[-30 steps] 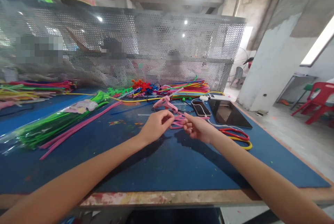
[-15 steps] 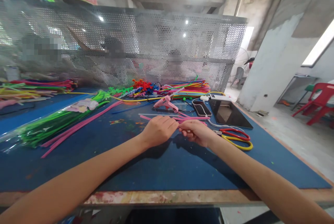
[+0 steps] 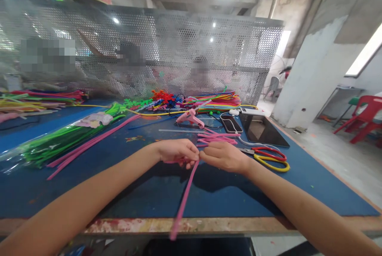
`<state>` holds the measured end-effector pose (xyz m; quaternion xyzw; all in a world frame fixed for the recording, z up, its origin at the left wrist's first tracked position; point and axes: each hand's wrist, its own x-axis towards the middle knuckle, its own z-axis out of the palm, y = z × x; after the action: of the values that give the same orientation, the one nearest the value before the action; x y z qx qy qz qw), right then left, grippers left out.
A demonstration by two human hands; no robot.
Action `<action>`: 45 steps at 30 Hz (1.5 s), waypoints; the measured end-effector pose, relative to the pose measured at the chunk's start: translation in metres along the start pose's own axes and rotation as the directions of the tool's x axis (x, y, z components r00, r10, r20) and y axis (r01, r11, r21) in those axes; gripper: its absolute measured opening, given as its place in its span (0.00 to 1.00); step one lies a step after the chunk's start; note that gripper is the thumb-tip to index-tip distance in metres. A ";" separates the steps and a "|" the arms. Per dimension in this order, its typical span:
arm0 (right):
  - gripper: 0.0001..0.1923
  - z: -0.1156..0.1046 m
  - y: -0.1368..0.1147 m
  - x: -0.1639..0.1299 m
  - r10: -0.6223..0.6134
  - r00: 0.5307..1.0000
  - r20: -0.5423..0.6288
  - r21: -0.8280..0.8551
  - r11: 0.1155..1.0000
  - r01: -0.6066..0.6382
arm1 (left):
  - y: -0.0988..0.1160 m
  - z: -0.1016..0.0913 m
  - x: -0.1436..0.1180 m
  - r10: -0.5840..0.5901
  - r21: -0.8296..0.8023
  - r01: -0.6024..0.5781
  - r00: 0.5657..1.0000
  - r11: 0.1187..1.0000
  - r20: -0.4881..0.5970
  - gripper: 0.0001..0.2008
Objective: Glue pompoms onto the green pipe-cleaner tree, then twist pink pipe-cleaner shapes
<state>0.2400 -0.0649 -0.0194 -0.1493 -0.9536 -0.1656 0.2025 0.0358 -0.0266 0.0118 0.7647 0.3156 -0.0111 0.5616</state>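
Hands, left hand (image 3: 176, 152) and right hand (image 3: 224, 156), both pinching one pink pipe cleaner (image 3: 183, 200) just beside the scissors (image 3: 268, 156), look mid-twist; next needs steady bending.

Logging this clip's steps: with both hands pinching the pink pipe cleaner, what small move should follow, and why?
Probably a twist or bend at the pinch: left hand and right hand meet on the pink pipe cleaner, whose long free end hangs toward the table edge.
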 end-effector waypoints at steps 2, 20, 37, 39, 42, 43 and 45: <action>0.16 -0.005 0.002 -0.003 -0.080 0.996 -0.036 -0.166 0.984 0.072 | -0.001 0.005 0.004 -0.007 -0.091 0.008 1.000 0.996 0.014 0.15; 0.09 0.023 0.069 -0.043 0.801 0.598 -0.007 -0.076 0.596 -0.799 | -0.018 -0.030 0.007 -0.050 -0.109 0.013 0.936 0.994 -0.348 0.06; 0.17 -0.003 0.014 0.009 0.950 0.247 -0.191 0.882 0.277 -0.381 | -0.004 -0.007 0.012 -0.048 -0.614 -0.369 0.831 0.698 -0.554 0.04; 0.16 -0.003 0.004 0.017 0.957 0.260 -0.132 0.929 0.211 -0.304 | -0.001 -0.003 0.013 -0.040 -0.596 -0.416 0.797 0.687 -0.602 0.03; 0.18 -0.003 -0.012 0.027 0.948 0.319 0.018 0.989 0.029 -0.144 | 0.002 0.003 0.015 -0.026 -0.573 -0.484 0.749 0.661 -0.662 0.02; 0.18 -0.003 -0.018 0.030 0.937 0.341 0.080 0.993 -0.047 -0.104 | 0.003 0.005 0.015 -0.021 -0.566 -0.504 0.735 0.652 -0.678 0.02; 0.17 -0.001 -0.028 0.035 0.911 0.368 0.188 0.982 -0.175 -0.067 | 0.004 0.008 0.016 -0.009 -0.557 -0.536 0.716 0.634 -0.698 0.02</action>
<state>0.2004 -0.0826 -0.0103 -0.3268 -0.4875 0.5427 0.6008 0.0529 -0.0271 0.0061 0.4700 0.3405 0.4666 0.6674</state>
